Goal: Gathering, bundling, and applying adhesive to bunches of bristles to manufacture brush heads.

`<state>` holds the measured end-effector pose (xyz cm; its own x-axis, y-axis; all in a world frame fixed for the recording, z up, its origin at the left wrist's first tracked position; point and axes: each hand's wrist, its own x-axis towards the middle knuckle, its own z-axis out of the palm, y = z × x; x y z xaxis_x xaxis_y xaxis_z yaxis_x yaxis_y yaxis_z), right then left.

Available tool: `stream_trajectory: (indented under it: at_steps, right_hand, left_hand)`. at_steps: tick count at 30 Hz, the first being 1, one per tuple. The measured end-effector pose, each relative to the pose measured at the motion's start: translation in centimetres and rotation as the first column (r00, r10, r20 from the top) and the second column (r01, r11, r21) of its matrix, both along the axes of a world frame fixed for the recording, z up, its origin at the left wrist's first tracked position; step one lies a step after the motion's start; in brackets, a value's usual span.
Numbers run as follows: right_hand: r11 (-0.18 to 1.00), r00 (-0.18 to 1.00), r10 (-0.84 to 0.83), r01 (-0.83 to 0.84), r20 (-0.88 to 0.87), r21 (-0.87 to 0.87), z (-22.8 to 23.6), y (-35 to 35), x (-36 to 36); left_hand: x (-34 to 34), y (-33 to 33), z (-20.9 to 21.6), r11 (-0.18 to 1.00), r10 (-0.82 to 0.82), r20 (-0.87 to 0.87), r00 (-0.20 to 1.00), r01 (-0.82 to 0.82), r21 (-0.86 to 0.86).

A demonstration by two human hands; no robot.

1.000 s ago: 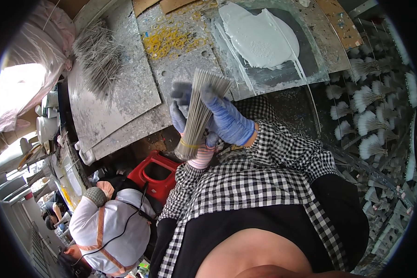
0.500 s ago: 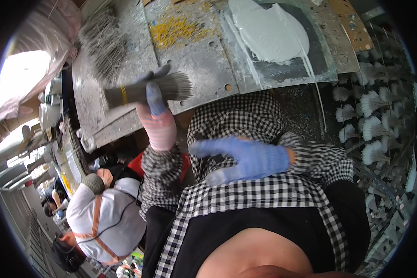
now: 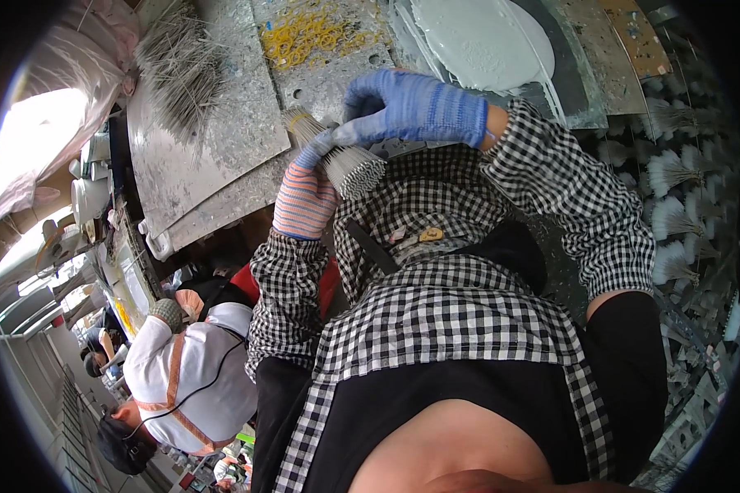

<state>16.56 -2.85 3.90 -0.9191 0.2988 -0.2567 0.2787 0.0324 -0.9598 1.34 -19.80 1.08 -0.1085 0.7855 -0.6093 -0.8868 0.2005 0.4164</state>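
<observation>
A bundle of thin grey rods (image 3: 352,170) slants across the near edge of the table, its many pale round ends facing me. Round its far part runs a yellow band (image 3: 298,120). My left hand (image 3: 307,191), in a pink-and-blue striped glove, is wrapped round the bundle from the left. Over the top comes my right hand (image 3: 419,107) in a blue glove, its fingers bent and its thumb against the bundle beside the left fingers. Its fingertips meet the bundle, though their exact grip is partly hidden.
Loose grey rods (image 3: 185,74) lie heaped at the table's far left. Yellow rubber bands (image 3: 316,37) are scattered at the back. White paste (image 3: 485,41) covers a dark board. Fan-shaped pale tufts (image 3: 674,209) hang on a rack at right. A person in white (image 3: 193,378) sits at left.
My right hand has risen from my lap to the bundle. My left hand has turned the bundle from lying sideways to pointing its rod ends at me, and brought it rightward and nearer.
</observation>
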Motion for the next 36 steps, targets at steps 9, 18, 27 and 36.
stream_trajectory:
  at_steps: [9,18,27,36]
  right_hand:
    - [0.998,0.986,0.06,-0.061,0.153,0.002,-0.1,0.5,-0.7]
    - [0.986,0.982,0.12,-0.102,0.148,-0.129,0.5,1.4,-0.3]
    - [0.99,0.99,0.087,-0.098,0.111,0.1,0.1,0.4,-0.1]
    - [0.973,0.994,0.107,-0.102,-0.01,0.207,1.2,0.7,0.6]
  left_hand:
    - [0.4,0.5,0.9,1.0,-0.005,0.025,1.0,0.005,0.012]
    - [1.1,1.1,1.4,0.999,0.036,-0.017,0.999,-0.036,-0.015]
    - [1.8,1.1,1.7,1.0,0.019,-0.01,1.0,-0.019,-0.017]
    - [1.2,2.2,3.1,0.997,-0.012,-0.34,0.94,0.037,0.068]
